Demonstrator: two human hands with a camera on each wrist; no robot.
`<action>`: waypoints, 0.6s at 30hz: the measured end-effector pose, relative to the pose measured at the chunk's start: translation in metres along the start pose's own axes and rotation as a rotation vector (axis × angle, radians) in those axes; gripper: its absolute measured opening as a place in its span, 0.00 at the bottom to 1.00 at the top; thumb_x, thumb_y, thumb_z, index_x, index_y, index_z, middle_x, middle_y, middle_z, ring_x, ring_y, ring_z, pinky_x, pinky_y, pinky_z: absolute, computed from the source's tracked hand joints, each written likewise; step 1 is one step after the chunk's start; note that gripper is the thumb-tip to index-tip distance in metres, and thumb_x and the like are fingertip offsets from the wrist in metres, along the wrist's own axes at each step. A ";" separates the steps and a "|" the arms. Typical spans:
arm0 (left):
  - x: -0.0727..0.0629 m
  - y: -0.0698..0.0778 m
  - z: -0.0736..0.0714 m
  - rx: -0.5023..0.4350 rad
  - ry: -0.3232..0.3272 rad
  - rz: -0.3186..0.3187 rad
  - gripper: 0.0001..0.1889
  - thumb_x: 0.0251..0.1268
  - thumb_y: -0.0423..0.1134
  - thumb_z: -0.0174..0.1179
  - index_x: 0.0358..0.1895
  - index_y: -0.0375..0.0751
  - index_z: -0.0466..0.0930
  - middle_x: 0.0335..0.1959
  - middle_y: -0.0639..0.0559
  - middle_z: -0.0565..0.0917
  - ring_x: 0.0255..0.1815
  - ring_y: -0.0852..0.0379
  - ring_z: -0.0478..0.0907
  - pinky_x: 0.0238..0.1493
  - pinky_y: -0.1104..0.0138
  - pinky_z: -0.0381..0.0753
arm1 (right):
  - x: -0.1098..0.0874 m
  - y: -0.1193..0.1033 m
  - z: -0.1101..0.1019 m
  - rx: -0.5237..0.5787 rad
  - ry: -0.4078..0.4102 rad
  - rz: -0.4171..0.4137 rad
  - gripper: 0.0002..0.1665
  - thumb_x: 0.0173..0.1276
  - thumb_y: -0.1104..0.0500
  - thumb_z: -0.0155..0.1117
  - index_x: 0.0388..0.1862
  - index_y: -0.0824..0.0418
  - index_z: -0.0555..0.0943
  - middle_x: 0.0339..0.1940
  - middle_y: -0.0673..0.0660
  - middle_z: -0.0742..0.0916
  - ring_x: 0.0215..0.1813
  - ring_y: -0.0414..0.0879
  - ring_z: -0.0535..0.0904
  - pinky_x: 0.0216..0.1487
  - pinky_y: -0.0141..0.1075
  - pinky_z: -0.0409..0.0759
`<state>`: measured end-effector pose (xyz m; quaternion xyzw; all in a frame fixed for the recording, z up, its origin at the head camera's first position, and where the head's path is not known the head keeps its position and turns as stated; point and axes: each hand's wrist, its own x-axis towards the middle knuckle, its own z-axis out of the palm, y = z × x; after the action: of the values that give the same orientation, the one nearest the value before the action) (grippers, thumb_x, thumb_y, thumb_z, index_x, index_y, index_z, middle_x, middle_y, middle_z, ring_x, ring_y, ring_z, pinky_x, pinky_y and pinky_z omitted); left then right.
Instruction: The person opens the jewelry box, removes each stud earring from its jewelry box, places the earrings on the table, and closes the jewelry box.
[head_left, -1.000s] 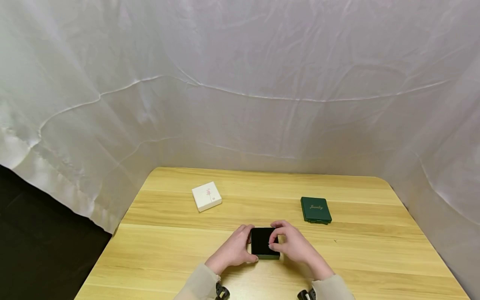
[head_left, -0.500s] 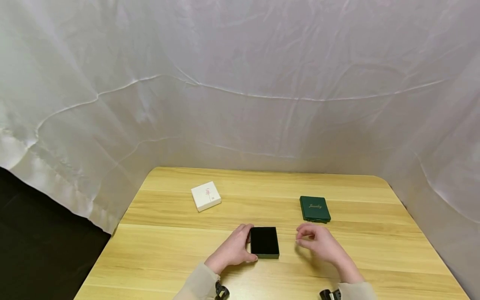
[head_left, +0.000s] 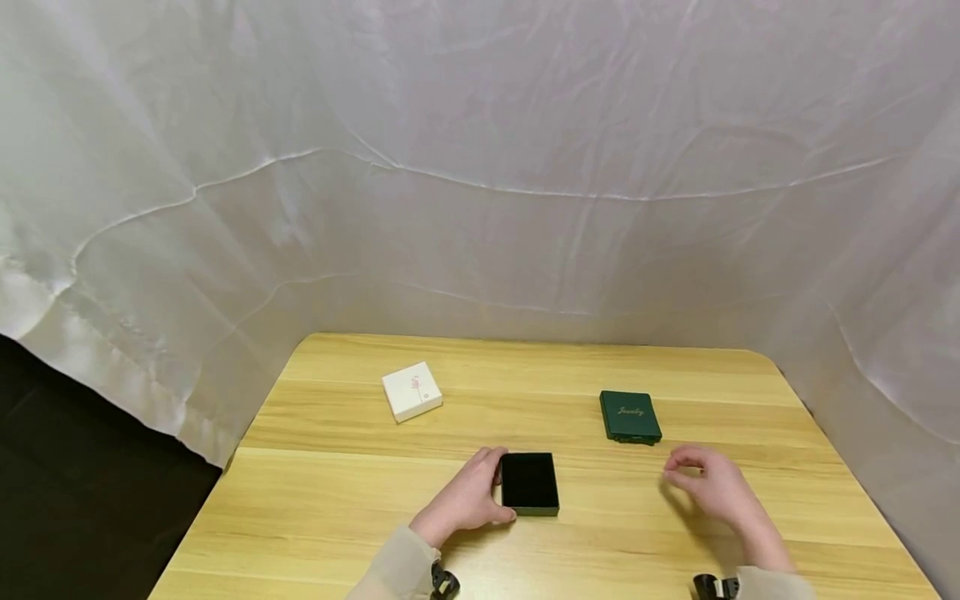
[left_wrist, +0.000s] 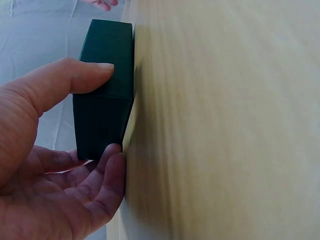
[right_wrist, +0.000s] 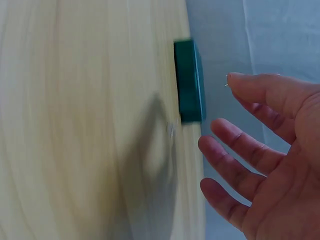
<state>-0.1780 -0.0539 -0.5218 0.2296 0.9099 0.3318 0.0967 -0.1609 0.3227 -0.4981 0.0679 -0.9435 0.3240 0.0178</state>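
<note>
My left hand (head_left: 474, 492) holds the side of an open, dark green jewelry box base (left_wrist: 107, 75) with a black lining. The thumb lies along its near wall and the fingers are at the far end. To the right, my right hand (head_left: 712, 483) is raised over the table, thumb and index finger together. A tiny thin gold-coloured piece (right_wrist: 226, 80) sticks out at the thumb tip; its kind is too small to make out. Below that hand, a small shiny piece (right_wrist: 172, 128) lies on the wood. The green lid (head_left: 630, 417) marked "Jewelry" lies beyond the right hand.
A small white box (head_left: 412, 392) with a pink flower print lies at the back left of the wooden table (head_left: 337, 500). Pale cloth (head_left: 525, 250) hangs behind and along both sides of the table.
My right hand has left the box base and moved right across the table, its thumb and index finger still together. My left hand and the box base have stayed in place.
</note>
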 end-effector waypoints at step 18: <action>0.000 0.000 0.000 -0.004 0.003 0.003 0.49 0.42 0.41 0.78 0.70 0.30 0.63 0.53 0.48 0.74 0.45 0.57 0.72 0.56 0.61 0.76 | -0.001 0.030 -0.012 -0.079 -0.076 0.116 0.03 0.63 0.61 0.69 0.31 0.58 0.84 0.49 0.68 0.81 0.54 0.70 0.74 0.52 0.66 0.71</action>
<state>-0.1781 -0.0538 -0.5217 0.2301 0.9090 0.3342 0.0956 -0.1640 0.3535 -0.5072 0.0244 -0.9579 0.2839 -0.0343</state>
